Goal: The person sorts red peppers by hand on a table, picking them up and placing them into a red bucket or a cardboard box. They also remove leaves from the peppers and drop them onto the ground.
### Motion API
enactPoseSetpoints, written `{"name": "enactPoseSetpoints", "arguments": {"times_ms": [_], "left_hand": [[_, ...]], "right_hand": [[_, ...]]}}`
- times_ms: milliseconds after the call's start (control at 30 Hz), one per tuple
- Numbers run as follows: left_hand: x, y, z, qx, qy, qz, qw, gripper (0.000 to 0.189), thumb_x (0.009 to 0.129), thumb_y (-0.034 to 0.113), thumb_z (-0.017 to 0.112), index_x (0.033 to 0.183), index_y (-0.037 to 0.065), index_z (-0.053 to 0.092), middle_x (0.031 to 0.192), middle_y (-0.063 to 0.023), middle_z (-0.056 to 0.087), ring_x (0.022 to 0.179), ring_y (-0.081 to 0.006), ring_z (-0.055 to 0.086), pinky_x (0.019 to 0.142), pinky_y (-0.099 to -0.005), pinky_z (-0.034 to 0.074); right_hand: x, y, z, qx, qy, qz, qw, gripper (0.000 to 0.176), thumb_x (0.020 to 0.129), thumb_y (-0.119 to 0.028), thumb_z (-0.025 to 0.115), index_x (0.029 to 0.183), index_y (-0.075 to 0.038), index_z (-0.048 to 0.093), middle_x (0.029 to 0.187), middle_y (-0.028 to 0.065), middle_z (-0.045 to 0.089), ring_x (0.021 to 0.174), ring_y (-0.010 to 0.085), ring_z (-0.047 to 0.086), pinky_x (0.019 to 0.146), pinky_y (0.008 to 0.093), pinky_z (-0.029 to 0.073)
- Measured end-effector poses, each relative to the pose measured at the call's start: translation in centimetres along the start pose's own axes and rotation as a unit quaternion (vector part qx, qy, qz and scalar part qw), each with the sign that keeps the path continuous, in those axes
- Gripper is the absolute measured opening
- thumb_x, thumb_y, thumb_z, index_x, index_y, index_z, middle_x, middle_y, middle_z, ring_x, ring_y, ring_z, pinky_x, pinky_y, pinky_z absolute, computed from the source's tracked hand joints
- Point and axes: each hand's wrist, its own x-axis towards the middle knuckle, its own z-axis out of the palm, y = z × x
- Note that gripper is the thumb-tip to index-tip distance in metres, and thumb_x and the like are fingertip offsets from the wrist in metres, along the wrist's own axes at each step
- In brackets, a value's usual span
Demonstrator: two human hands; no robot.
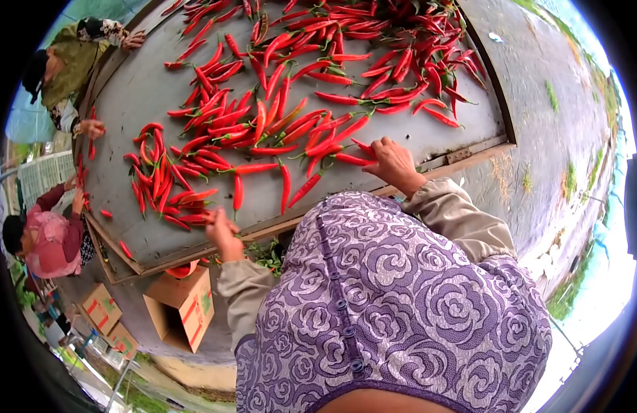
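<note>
Many red chili peppers (222, 124) with green stems lie spread over a grey tabletop (136, 89). Near the table's front edge, my right hand (395, 165) has its thumb and fingers closed on a red chili pepper (363, 147). Another chili (354, 160) lies against that hand's fingertips. My left hand (225, 235) is slightly blurred, over the front edge, fingers loosely apart. Its fingertips are beside a smaller pile of chilies (156, 172) lined up at the left; whether they touch one cannot be made out.
A wooden rim (501, 103) borders the table. Two other people (74, 62) work along the left side, their hands at chilies. Below the table stand an open cardboard box (184, 306) and further boxes (101, 308). A dense chili heap (428, 34) lies at the far right.
</note>
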Motion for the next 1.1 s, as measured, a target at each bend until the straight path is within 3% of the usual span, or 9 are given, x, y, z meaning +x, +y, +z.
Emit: {"name": "enactPoseSetpoints", "arguments": {"times_ms": [233,300,533,667,733,833,933,1000,1100], "left_hand": [[-6.8,-3.8,9.1,0.379,-0.254,0.152,0.877,0.02,0.084,0.02,0.07,0.096,0.005,0.066,0.072,-0.0028,0.062,0.065,-0.0195,0.061,0.064,-0.0342,0.051],[-8.3,-3.0,10.8,0.498,-0.31,0.326,0.741,0.026,0.082,0.029,0.074,0.096,0.009,0.065,0.076,-0.0074,0.069,0.066,-0.0248,0.066,0.059,-0.0377,0.049],[-7.3,-0.5,12.1,0.616,-0.316,0.318,0.648,0.032,0.076,0.034,0.076,0.086,0.008,0.059,0.083,-0.0124,0.068,0.078,-0.0364,0.065,0.066,-0.0473,0.05],[-4.1,0.9,9.9,0.451,-0.195,0.34,0.802,0.029,0.077,0.028,0.078,0.094,0.01,0.064,0.08,-0.0083,0.068,0.071,-0.0258,0.066,0.064,-0.0386,0.05],[-1.6,2.5,8.3,0.296,-0.134,0.321,0.89,0.033,0.079,0.02,0.08,0.102,0.004,0.063,0.086,-0.0002,0.061,0.07,-0.0114,0.051,0.065,-0.0293,0.046],[1.9,3.2,5.1,0.187,0.028,0.257,0.948,0.028,0.084,0.02,0.076,0.102,0.002,0.062,0.087,0.0023,0.054,0.069,-0.0084,0.043,0.061,-0.0241,0.04],[1.2,2.8,3.2,0.114,-0.018,0.218,0.969,0.022,0.086,0.016,0.071,0.101,0.002,0.061,0.08,0.0025,0.053,0.061,-0.0065,0.042,0.053,-0.0229,0.035],[-2.0,2.4,3.9,0.179,-0.04,0.138,0.973,0.015,0.089,0.013,0.065,0.098,0.003,0.061,0.072,0.0026,0.051,0.052,-0.0057,0.041,0.044,-0.0227,0.031],[-3.7,-0.1,4.3,0.183,-0.046,0.105,0.977,0.014,0.089,0.013,0.064,0.097,0.002,0.062,0.067,0.0027,0.05,0.046,-0.0064,0.039,0.039,-0.0237,0.029]], "right_hand": [[0.7,0.0,2.0,0.028,-0.04,-0.028,0.998,0.04,0.075,-0.027,0.074,0.103,-0.004,0.059,0.094,0.0152,0.063,0.089,0.0327,0.064,0.076,0.0427,0.052],[0.8,0.0,2.1,0.043,-0.042,-0.025,0.998,0.035,0.075,-0.025,0.072,0.101,-0.004,0.061,0.092,0.0149,0.064,0.088,0.0331,0.064,0.075,0.0433,0.052],[1.2,-0.9,2.2,0.077,-0.098,-0.112,0.986,0.023,0.073,-0.026,0.067,0.082,-0.004,0.065,0.087,0.0148,0.064,0.082,0.0355,0.063,0.074,0.0451,0.051],[1.4,-4.1,-1.2,0.21,-0.121,-0.135,0.961,0.026,0.072,-0.026,0.071,0.083,-0.003,0.068,0.083,0.0183,0.064,0.078,0.0375,0.063,0.072,0.0461,0.05],[2.1,-6.5,-2.5,0.323,-0.067,-0.175,0.928,0.035,0.076,-0.021,0.074,0.102,0.0,0.064,0.081,0.0184,0.063,0.078,0.0355,0.063,0.072,0.0435,0.049],[3.0,-9.1,-6.0,0.471,-0.128,-0.157,0.859,0.057,0.078,-0.026,0.078,0.125,-0.002,0.056,0.1,0.0167,0.065,0.089,0.0342,0.064,0.078,0.0399,0.052],[6.0,-6.6,-5.7,0.238,0.024,-0.187,0.953,0.058,0.08,-0.023,0.073,0.131,-0.006,0.053,0.122,0.0155,0.057,0.107,0.0349,0.059,0.089,0.0424,0.051],[9.5,-1.1,-3.1,0.027,0.11,-0.126,0.986,0.05,0.076,-0.006,0.059,0.125,-0.007,0.054,0.115,0.0141,0.058,0.101,0.0324,0.06,0.083,0.0408,0.053],[11.0,4.9,-3.2,-0.13,0.18,-0.007,0.975,0.026,0.081,-0.012,0.061,0.106,-0.005,0.06,0.103,0.0123,0.061,0.092,0.027,0.063,0.069,0.0352,0.055]]}}
